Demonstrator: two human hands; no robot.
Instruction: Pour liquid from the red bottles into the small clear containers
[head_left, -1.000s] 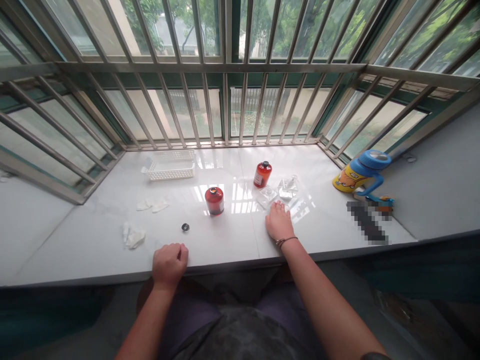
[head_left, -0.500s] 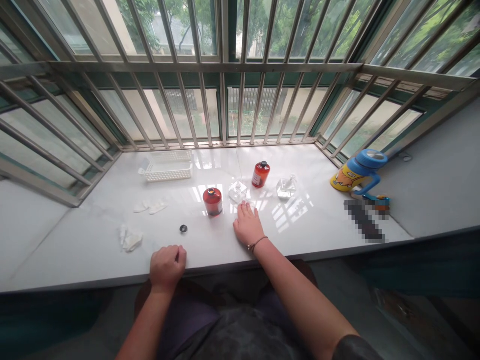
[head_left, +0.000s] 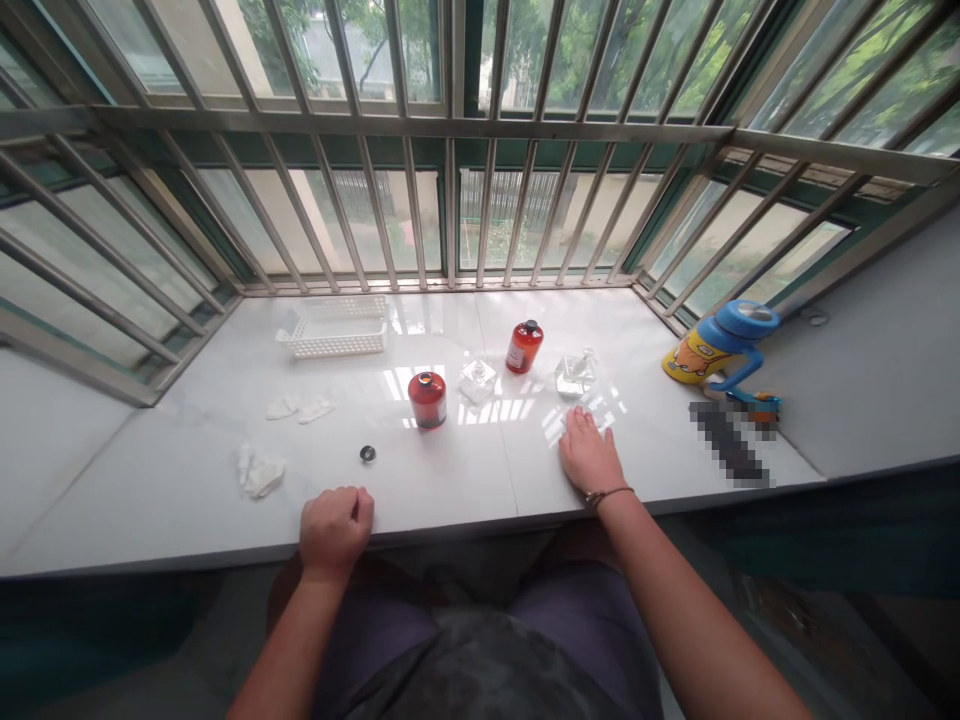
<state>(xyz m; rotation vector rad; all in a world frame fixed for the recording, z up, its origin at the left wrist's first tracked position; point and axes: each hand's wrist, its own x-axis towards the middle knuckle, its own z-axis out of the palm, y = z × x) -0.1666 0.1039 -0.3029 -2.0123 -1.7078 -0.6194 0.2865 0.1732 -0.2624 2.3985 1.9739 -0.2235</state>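
Observation:
My left hand [head_left: 336, 528] rests as a loose fist at the counter's front edge, with nothing showing in it. A small black cap [head_left: 367, 455] lies just beyond it. My right hand [head_left: 591, 455] lies palm down on the white counter [head_left: 465, 470], fingers stretched forward. Something pale shows by its fingertips; I cannot tell whether it is a tissue or glare. A clear glass bottle [head_left: 574, 375] stands just past those fingers, and a second clear glass bottle [head_left: 478, 382] farther left. Between my hands is an uncapped red bottle [head_left: 427, 402]; another red bottle [head_left: 523, 348], black-capped, stands behind.
A white perforated basket [head_left: 337, 345] sits at the back left. Crumpled white tissues [head_left: 264, 477] and white scraps [head_left: 300, 408] lie on the left. At the right are a blue-and-yellow tumbler [head_left: 716, 345] and a blurred dark object [head_left: 727, 443]. Metal window bars [head_left: 450, 210] close off the back.
My right hand has slid right along the counter, from in front of the left clear bottle to in front of the right one. My left fist has stayed put.

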